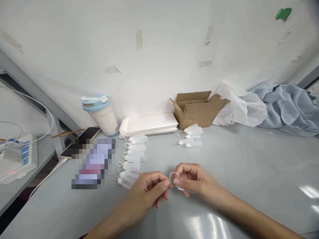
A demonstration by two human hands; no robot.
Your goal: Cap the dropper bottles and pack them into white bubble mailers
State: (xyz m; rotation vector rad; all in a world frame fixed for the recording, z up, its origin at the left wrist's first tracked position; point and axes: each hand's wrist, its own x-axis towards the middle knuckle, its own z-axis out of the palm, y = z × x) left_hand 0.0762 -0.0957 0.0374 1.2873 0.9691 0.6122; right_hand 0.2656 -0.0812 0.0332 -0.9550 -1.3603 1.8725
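- Far left: white power strip (31, 157) with blue sockets, a red light and white cables, left of a grey metal post (58, 134).
- Next, on the grey tabletop (236, 162): dark phone (88, 134), partly pixelated; just in front, a second device (96, 162), pixelated throughout.
- Behind both, near the wall: pale cup (103, 116) with blue lid, slightly tilted in view.
- Right of the cup: column of small translucent bottles (136, 156), lying flat, white tubes curling out leftward; nearest bottles partly hidden behind the left hand.
- Beyond the column, along the foot of the wall: stack of flat white packets (149, 124).
- Centre front: left hand (154, 189), thumb and forefinger together, clamped on the thin white tube (170, 177).
- Between the hands: that tube, bent in an open arc above the tabletop.
- Right of centre: right hand (190, 181), thumb and fingers closed on a small bottle (179, 188), mostly hidden in the grip.
- Behind the right hand: smaller group of similar bottles (193, 137), tubes toward the left, just in front of an open cardboard box (198, 113).
- Far right: white plastic bag (241, 106) beside the box, then crumpled blue-grey cloth (286, 108); green patch (283, 14) high on the wall.
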